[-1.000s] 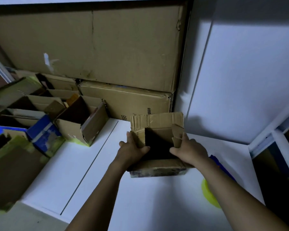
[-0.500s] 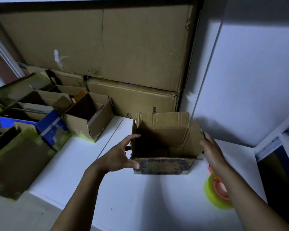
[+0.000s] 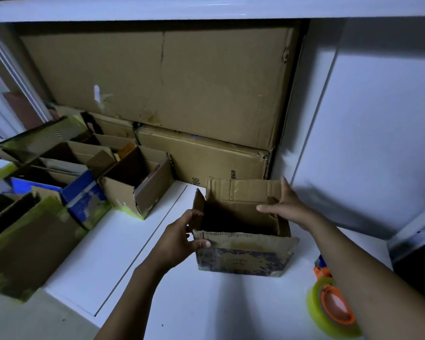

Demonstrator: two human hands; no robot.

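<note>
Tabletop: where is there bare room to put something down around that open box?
The widest bare patch of tabletop lies in front of the open box. A narrower strip runs between it and the small carton on the left. Open cartons crowd the left edge, and the tape roll takes the near right corner.
</note>
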